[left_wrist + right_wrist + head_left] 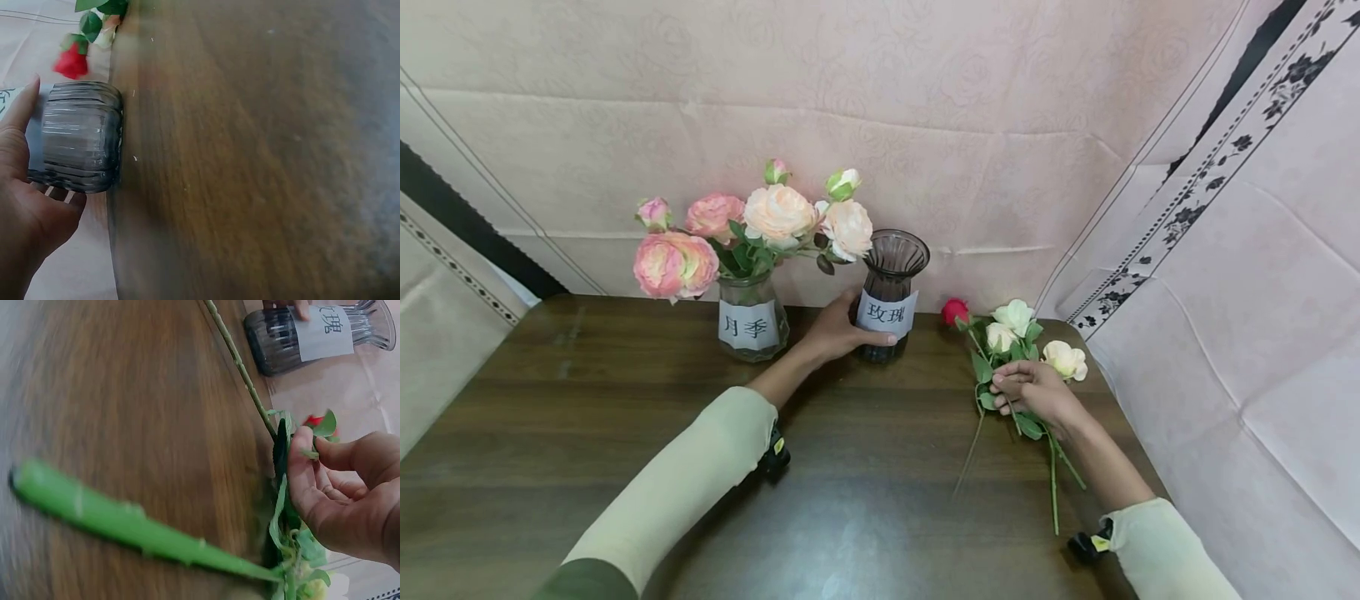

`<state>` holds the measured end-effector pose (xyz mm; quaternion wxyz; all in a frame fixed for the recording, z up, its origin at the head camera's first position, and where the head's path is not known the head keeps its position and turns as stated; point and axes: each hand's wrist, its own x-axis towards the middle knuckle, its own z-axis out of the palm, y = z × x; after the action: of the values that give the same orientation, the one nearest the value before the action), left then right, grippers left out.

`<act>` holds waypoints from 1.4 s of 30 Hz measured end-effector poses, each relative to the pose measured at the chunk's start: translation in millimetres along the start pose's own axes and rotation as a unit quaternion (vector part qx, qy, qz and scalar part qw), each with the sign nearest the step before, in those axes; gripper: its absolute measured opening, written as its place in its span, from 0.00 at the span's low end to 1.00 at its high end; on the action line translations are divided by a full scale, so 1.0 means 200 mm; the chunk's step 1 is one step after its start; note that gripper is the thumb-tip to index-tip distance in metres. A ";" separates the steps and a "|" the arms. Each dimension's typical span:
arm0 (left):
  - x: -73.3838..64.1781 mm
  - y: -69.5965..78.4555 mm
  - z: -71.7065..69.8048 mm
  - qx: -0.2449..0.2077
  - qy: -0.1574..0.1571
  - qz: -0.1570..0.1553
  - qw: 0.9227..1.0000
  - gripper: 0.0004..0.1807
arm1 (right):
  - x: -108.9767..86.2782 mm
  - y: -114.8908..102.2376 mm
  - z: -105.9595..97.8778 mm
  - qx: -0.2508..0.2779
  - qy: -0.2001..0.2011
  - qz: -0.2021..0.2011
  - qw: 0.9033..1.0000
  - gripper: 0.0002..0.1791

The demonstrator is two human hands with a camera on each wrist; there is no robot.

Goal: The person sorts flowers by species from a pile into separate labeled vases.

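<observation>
My left hand (pixel 838 332) grips a dark glass vase (pixel 889 287) from its left side, thumb across the white label. In the left wrist view the ribbed base of the vase (pixel 81 134) shows beyond the thumb. To the right, my right hand (pixel 1033 392) is among artificial roses lying on the table. Its thumb and index finger pinch the leafy stem of a red rose (pixel 956 312), as the right wrist view shows. White roses (pixel 1015 317) lie beside it, with another pale rose (pixel 1065 360) past the hand. Their green stems (pixel 1054 487) point toward me.
Left of the dark vase stands a second glass vase (pixel 752 342), labelled and filled with pink and peach blooms (pixel 777 215). Both vases are near the back edge of the brown wooden table (pixel 850 492). Pale patterned cloth (pixel 925 108) hangs behind and at the sides.
</observation>
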<state>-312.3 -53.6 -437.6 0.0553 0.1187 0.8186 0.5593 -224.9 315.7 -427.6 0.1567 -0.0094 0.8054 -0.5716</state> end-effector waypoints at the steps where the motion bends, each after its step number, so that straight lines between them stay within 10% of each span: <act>1: 0.00 0.00 0.00 -0.001 -0.002 -0.002 1.000 0.66 | 0.00 0.00 0.00 0.016 -0.010 0.011 1.000 0.21; 18: 0.05 0.02 -0.05 0.039 -0.014 0.043 0.998 0.65 | 0.00 0.01 -0.02 0.117 -0.116 0.079 0.983 0.30; 42: 0.05 0.00 -0.05 0.027 -0.041 0.074 0.996 0.52 | 0.03 -0.04 0.01 0.251 -0.074 0.032 0.965 0.12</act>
<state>-324.0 -60.3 -433.7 0.0442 0.2032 0.8196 0.5339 -232.1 310.3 -422.0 0.2314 0.0142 0.6225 -0.7475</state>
